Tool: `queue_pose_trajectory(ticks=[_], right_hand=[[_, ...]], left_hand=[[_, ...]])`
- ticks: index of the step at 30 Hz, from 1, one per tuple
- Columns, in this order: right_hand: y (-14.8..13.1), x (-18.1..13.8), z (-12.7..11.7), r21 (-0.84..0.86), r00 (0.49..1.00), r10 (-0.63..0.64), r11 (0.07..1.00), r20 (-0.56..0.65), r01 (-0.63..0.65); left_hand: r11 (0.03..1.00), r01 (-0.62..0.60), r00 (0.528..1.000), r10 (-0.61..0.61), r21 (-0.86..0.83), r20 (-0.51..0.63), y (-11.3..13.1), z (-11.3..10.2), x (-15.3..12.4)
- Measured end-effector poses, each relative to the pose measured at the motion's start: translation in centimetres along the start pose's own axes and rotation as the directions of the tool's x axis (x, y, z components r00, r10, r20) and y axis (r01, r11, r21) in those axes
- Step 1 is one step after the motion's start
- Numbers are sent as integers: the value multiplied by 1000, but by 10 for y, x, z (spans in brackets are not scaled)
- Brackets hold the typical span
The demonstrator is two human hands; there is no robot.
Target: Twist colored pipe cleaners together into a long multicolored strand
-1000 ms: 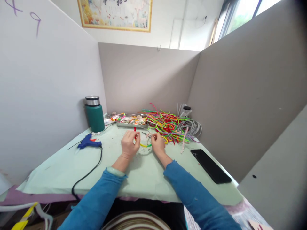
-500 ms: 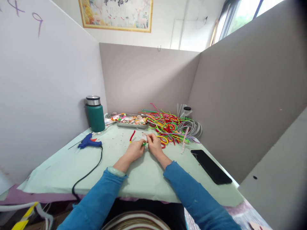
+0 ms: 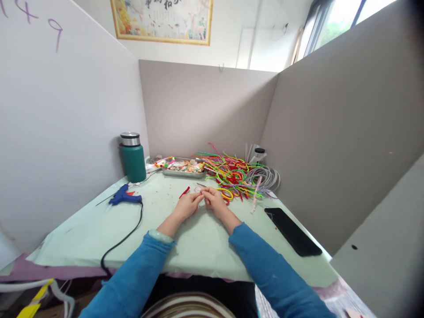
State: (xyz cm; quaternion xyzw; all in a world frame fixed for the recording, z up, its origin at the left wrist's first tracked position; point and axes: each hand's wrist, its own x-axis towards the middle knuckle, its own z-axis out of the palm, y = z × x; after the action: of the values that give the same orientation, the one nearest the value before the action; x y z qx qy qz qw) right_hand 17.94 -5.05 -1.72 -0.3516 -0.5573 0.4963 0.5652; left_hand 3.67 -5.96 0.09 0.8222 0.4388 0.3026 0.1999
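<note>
My left hand (image 3: 186, 206) is closed around a fuzzy pipe cleaner (image 3: 184, 192). Its red end sticks out on the far side of the fingers, and the rest is hidden in the grip. Against those fingertips press the pinched fingers of my right hand (image 3: 215, 202), where the two hands meet over the pipe cleaner. Just beyond them lies a small pale pink piece (image 3: 198, 188) with a thin dark tip beside it. Close to my right hand are yellow loops (image 3: 225, 193) and a bit of red, partly covered.
Behind the hands are a metal tray (image 3: 183, 175) of small pieces and a heap of coloured pipe cleaners (image 3: 232, 170). A grey coil (image 3: 265, 179) and a black phone (image 3: 293, 232) lie right. On the left are a green bottle (image 3: 133, 161) and a blue glue gun (image 3: 125, 196) with its cord.
My hands have come together, and the green part seen between them is now hidden. The red end of the pipe cleaner has tilted further to the right and lower.
</note>
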Motion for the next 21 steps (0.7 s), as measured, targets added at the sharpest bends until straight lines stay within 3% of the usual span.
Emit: queue_pose_trajectory(ticks=[4, 11, 16, 21], right_hand=[[-1, -2, 0, 26, 998, 30, 999, 61, -32], [-4, -5, 3, -44, 998, -48, 998, 48, 50], [-5, -7, 4, 4, 989, -83, 997, 126, 83], [-6, -8, 5, 67, 991, -73, 996, 110, 66]], left_hand=[[992, -15, 999, 19, 128, -35, -2, -1, 0], [939, 46, 994, -10, 341, -107, -4, 2, 0], [926, 117, 989, -75, 359, -129, -1, 0, 0], [969, 94, 987, -61, 230, -145, -3, 0, 3]])
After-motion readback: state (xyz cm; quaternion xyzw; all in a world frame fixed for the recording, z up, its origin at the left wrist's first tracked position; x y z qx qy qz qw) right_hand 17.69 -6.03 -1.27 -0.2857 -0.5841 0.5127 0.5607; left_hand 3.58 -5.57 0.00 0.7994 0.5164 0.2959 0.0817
